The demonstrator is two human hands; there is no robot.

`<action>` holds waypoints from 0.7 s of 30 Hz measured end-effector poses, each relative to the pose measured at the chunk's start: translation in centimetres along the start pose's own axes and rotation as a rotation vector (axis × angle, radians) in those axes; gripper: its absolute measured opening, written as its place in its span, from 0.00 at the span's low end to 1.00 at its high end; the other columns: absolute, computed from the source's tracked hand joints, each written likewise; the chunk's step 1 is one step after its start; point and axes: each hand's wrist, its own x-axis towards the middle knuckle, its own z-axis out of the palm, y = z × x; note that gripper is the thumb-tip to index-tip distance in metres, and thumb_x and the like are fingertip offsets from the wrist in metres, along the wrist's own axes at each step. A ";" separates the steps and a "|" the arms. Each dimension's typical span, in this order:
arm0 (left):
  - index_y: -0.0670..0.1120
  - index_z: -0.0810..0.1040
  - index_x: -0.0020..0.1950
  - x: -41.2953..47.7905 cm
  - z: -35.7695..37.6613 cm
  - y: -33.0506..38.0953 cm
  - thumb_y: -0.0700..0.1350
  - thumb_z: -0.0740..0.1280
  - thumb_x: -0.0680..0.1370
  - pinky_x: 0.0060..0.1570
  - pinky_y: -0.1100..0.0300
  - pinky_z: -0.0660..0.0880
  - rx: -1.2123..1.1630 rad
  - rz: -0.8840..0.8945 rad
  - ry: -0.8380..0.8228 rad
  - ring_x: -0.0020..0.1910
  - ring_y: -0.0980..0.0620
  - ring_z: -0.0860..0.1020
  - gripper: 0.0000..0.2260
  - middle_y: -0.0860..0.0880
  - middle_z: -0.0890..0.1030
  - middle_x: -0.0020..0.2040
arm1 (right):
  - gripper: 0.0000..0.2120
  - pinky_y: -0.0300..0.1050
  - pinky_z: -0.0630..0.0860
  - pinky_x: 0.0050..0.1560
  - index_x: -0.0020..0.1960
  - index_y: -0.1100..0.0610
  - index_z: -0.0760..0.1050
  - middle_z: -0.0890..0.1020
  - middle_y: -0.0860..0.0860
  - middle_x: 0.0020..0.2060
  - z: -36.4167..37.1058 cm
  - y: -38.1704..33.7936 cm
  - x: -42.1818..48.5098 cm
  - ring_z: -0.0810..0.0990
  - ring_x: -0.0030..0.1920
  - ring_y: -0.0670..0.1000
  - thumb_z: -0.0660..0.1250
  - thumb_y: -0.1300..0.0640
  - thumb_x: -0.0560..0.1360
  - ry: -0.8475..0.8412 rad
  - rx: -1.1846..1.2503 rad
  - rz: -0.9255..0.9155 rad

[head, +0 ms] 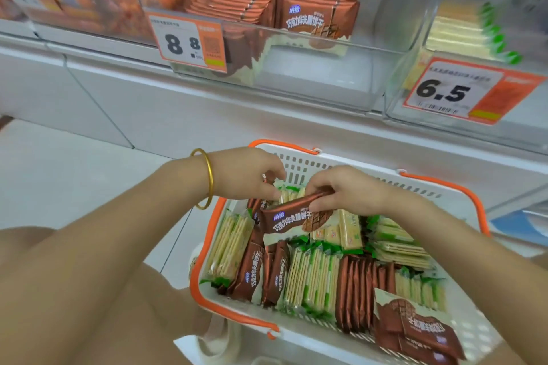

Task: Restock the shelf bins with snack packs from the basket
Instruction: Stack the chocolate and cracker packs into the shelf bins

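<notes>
Pinching a brown snack pack point(292, 216) over the basket point(326, 160), right hand point(347, 189); left hand point(246, 172), hold unclear.

Price tag point(189, 43), front edge of the middle clear bin point(296, 89): black "8 8" on white, with a QR code on its orange part; the small print is unreadable. Price tag point(456, 94), front of the right-hand bin point(415, 38): "6.5", the other lines too blurred to read. Brown packs: the front one in the middle bin point(314, 20), the one pinched by the right hand point(347, 189), and one standing at the left edge of the basket point(444, 189) point(252, 269) all read "巧克力华夫脆饼干" in white by a small blue logo; the pack at the basket's near right corner point(421, 326) shows the text upside down.
</notes>
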 end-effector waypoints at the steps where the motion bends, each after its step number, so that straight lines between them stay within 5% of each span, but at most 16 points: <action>1: 0.48 0.71 0.68 0.0 -0.3 0.2 0.50 0.66 0.77 0.49 0.70 0.65 -0.022 0.007 0.007 0.58 0.56 0.73 0.20 0.53 0.75 0.63 | 0.03 0.44 0.71 0.43 0.45 0.54 0.78 0.77 0.47 0.36 -1.1 -0.4 -0.7 0.74 0.37 0.46 0.71 0.56 0.74 0.042 0.054 0.003; 9: 0.47 0.81 0.46 -2.0 -6.8 0.6 0.39 0.72 0.72 0.34 0.71 0.72 -0.388 0.160 0.373 0.32 0.61 0.75 0.06 0.50 0.80 0.38 | 0.07 0.38 0.76 0.37 0.44 0.56 0.77 0.82 0.49 0.36 -8.8 -6.1 -4.3 0.79 0.34 0.43 0.74 0.61 0.70 0.263 0.363 -0.025; 12: 0.47 0.78 0.55 -1.6 -9.5 0.1 0.39 0.72 0.72 0.45 0.68 0.74 -0.468 0.178 0.751 0.40 0.58 0.78 0.13 0.51 0.79 0.44 | 0.08 0.37 0.74 0.36 0.45 0.59 0.80 0.81 0.51 0.36 -13.6 -8.3 -3.8 0.77 0.33 0.43 0.76 0.59 0.68 0.410 0.206 -0.032; 15: 0.41 0.73 0.63 -0.5 -10.8 -0.9 0.43 0.66 0.74 0.58 0.64 0.65 -0.197 0.169 1.154 0.55 0.50 0.74 0.19 0.46 0.77 0.56 | 0.07 0.41 0.77 0.35 0.46 0.58 0.80 0.80 0.52 0.38 -18.5 -9.0 -1.7 0.78 0.33 0.46 0.74 0.57 0.70 0.646 0.123 0.028; 18: 0.42 0.75 0.63 1.1 -9.9 -2.0 0.52 0.59 0.74 0.64 0.52 0.64 0.097 0.142 1.035 0.61 0.44 0.72 0.21 0.43 0.77 0.60 | 0.09 0.40 0.77 0.34 0.49 0.57 0.77 0.79 0.51 0.40 -21.2 -8.1 2.2 0.79 0.37 0.47 0.73 0.56 0.72 0.653 0.104 0.179; 21: 0.47 0.71 0.68 1.9 -8.6 -1.6 0.54 0.59 0.78 0.71 0.45 0.51 0.255 0.033 0.870 0.70 0.46 0.65 0.21 0.48 0.73 0.67 | 0.10 0.43 0.78 0.39 0.48 0.57 0.76 0.79 0.53 0.43 -22.4 -6.5 6.0 0.79 0.40 0.51 0.74 0.56 0.71 0.659 0.017 0.302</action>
